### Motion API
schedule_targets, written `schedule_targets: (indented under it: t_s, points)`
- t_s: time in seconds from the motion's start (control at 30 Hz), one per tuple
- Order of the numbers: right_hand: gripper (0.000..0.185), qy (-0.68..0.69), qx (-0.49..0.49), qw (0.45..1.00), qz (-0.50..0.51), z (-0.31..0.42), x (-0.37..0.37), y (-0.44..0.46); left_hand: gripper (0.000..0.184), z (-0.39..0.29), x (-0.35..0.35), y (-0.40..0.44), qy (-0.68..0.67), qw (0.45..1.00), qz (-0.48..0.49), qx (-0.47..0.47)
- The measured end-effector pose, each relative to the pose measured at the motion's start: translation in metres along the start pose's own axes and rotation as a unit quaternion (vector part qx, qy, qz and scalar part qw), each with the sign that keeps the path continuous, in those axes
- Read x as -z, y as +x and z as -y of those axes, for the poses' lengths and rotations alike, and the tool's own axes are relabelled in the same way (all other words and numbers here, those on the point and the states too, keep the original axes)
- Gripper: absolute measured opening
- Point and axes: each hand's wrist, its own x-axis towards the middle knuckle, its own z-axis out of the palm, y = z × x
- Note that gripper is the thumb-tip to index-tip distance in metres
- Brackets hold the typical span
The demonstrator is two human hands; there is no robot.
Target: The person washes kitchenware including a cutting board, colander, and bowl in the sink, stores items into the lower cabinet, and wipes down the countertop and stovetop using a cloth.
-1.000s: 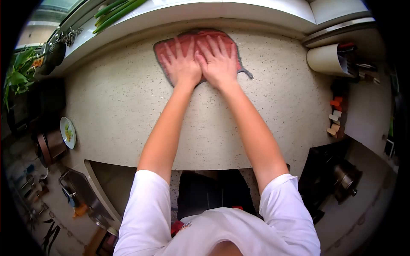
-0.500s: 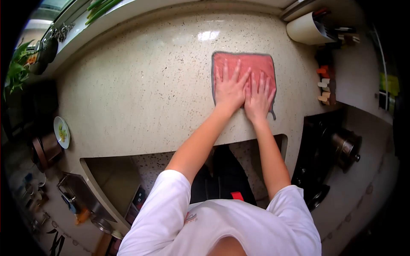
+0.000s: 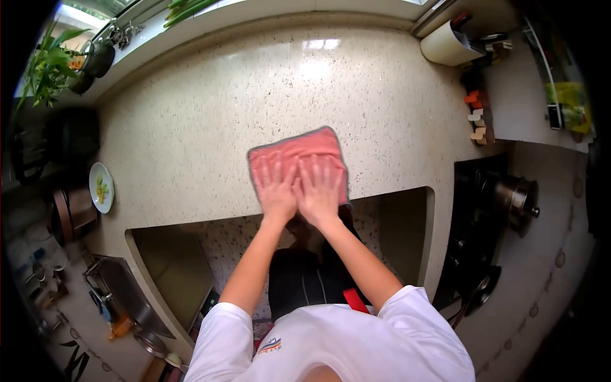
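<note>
A pink cleaning cloth (image 3: 296,145) with a grey border lies spread on the speckled stone countertop (image 3: 197,127), close to its front edge. My left hand (image 3: 277,194) rests flat on the cloth's left part, fingers spread and pointing away from me. Beside it, my right hand (image 3: 318,191) presses flat on the right part, its fingers also apart. The two hands nearly touch at the thumbs. Both are slightly blurred. The cloth's lower right corner reaches the counter edge.
On the left stands a white plate (image 3: 100,188) with green and yellow food bits, near a sink (image 3: 137,299). To the right are a stove with a steel pot (image 3: 517,197) and a pan (image 3: 484,290). A white knife holder (image 3: 449,46) stands at the back right.
Both hands have slid the cloth leftward and toward me, from the right of the counter to its front edge. The cloth has turned slightly, and the camera view has shifted a little.
</note>
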Motion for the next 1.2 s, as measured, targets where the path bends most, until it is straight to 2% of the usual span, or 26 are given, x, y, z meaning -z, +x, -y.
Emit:
schedule_targets:
  t_s: [0.13,0.23,0.37,0.53,0.63,0.8,1.0,1.2]
  points:
    - [0.061,0.027,0.087,0.996,-0.024,0.001,-0.010,0.066,0.053,0.018,-0.002,0.043,0.057,0.995,-0.040,0.072]
    - [0.059,0.041,0.117,0.992,-0.021,-0.018,-0.007,0.126,0.054,0.014,-0.008,0.098,0.064,0.990,-0.060,0.109]
    - [0.057,0.034,0.103,0.992,-0.059,-0.069,0.002,0.217,0.053,-0.015,-0.024,0.199,0.076,0.988,-0.090,0.105]
    - [0.060,-0.057,0.051,0.996,-0.047,-0.183,0.040,0.318,0.055,-0.109,-0.047,0.331,0.085,0.990,-0.075,0.084]
    - [0.062,-0.073,0.022,0.996,-0.045,-0.254,0.065,0.331,0.054,-0.177,-0.061,0.368,0.072,0.993,-0.088,0.042]
    - [0.059,-0.082,-0.035,0.993,-0.075,-0.317,0.088,0.287,0.052,-0.247,-0.077,0.358,-0.028,0.991,-0.126,-0.037]
    - [0.059,-0.081,-0.149,0.983,-0.074,-0.340,0.098,0.158,0.056,-0.299,-0.082,0.265,-0.082,0.984,-0.075,-0.142]
    - [0.060,-0.088,-0.219,0.969,-0.068,-0.288,0.083,0.006,0.059,-0.286,-0.075,0.135,-0.147,0.962,0.006,-0.230]
